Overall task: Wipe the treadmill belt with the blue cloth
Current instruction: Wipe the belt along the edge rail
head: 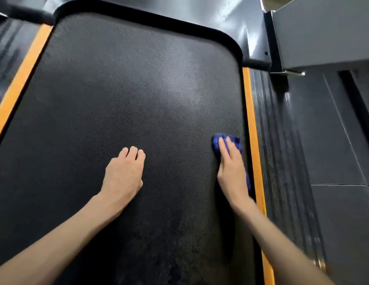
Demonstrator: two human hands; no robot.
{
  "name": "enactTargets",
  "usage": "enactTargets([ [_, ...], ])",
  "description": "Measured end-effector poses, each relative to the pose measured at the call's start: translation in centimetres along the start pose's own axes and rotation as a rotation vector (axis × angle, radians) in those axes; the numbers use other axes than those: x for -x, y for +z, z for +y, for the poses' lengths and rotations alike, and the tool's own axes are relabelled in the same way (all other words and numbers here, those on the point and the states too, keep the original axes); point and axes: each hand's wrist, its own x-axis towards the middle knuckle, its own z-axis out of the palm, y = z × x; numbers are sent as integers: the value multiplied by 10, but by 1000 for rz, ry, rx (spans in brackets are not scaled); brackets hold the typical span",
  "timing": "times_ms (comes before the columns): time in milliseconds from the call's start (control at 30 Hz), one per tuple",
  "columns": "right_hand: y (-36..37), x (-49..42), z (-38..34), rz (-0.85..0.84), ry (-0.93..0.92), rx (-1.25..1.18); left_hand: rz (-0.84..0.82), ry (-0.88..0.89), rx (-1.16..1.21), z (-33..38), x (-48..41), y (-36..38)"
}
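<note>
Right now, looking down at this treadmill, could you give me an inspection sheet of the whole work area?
Surface: black textured treadmill belt, faint streaks toward the near end.
Job's things: blue cloth, bunched, on the belt beside the right orange strip.
Clutter: nothing seen.
Grips: left hand flat on the belt, holding nothing; right hand presses the cloth with straight fingers.
Cables: nothing seen.
Surroundings: ribbed side rail, dark front cover, grey housing at upper right.

A black, textured treadmill belt (128, 89) runs between two orange side strips (250, 120). A left hand (124, 175) rests flat near its middle. A blue cloth (216, 141) lies by its right edge, under a right hand (232, 171).
</note>
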Motion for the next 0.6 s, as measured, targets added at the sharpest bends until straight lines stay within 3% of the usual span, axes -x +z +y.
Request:
enactTargets([
  [167,-10,117,-23,-79,4,-33,-2,-20,-6,0,1,3],
  [300,-7,47,-6,-112,-93,-27,27,11,22,-6,4,4],
  [467,5,-100,-3,-41,124,5,43,17,106,-18,3,4],
  [600,2,-61,-14,-28,87,-48,36,26,225,-30,6,7],
])
